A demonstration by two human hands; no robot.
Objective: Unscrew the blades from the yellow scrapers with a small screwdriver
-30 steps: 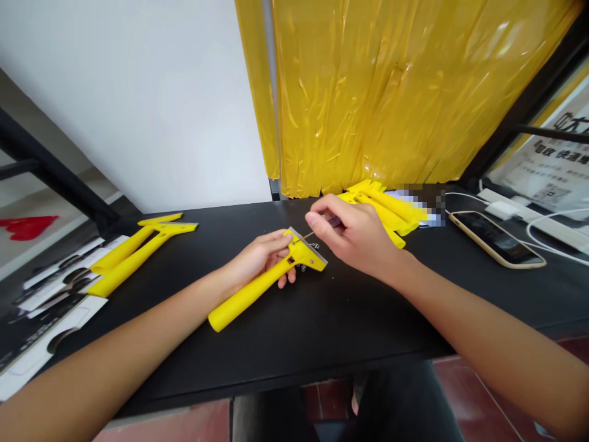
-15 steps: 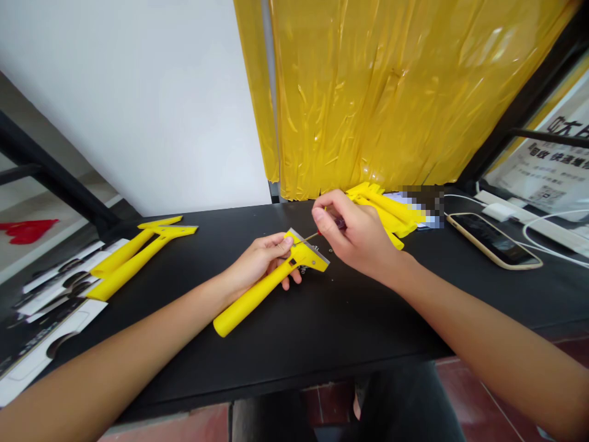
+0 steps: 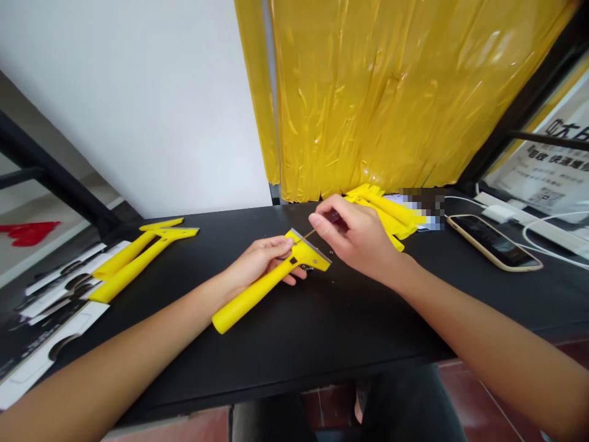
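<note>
A yellow scraper (image 3: 257,296) with a metal blade along its wide head lies tilted in my left hand (image 3: 263,261), its handle pointing down toward me. The left thumb presses on the head near one corner, and fingers curl underneath. My right hand (image 3: 352,230) is closed around a screwdriver (image 3: 309,236); its dark reddish handle is mostly hidden by the fingers. The thin shaft reaches the scraper head beside my left thumb. A screw shows at the head's other end. Small metal parts (image 3: 309,267) lie on the table just behind the scraper.
Two yellow scrapers (image 3: 138,261) lie at the left by black-and-white cardboard packages (image 3: 64,325). More yellow scraper pieces (image 3: 391,212) are piled behind my right hand. A phone (image 3: 494,240) and white cables rest at the right of the black table (image 3: 294,362).
The screwdriver stays at the same spot on the scraper head while my right hand's fingers have shifted around its handle. The scraper has barely moved.
</note>
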